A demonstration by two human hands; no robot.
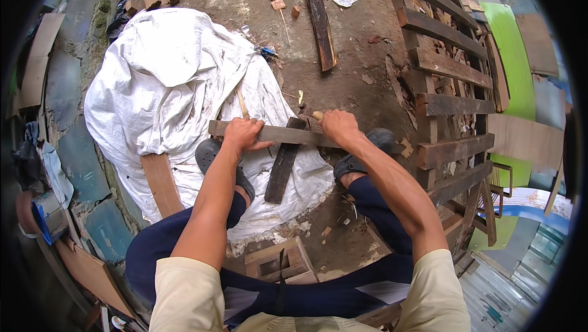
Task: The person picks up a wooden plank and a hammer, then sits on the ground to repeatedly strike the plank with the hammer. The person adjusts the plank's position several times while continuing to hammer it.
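Observation:
A narrow wooden board (pixel 288 135) lies crosswise in front of me, over a shorter dark wooden block (pixel 283 173) that rests on the white sheet. My left hand (pixel 244 134) is closed over the board near its left end, thumb stretched along it. A thin wooden stick (pixel 243 104) slants away just beyond those fingers. Against the board's right part, my right hand (pixel 340 128) is closed round a light wooden handle (pixel 317 115); only its rounded end shows, and the rest is hidden. My dark clogs (pixel 210 154) stand at both sides of the block.
The crumpled white sheet (pixel 165 56) spreads to the left, with a brown board (pixel 162 182) on it. A slatted wooden pallet (pixel 456 105) stands at the right. Ahead lies a dark beam (pixel 317 19) on the dirt floor. A small wooden frame (pixel 282 260) sits between my legs.

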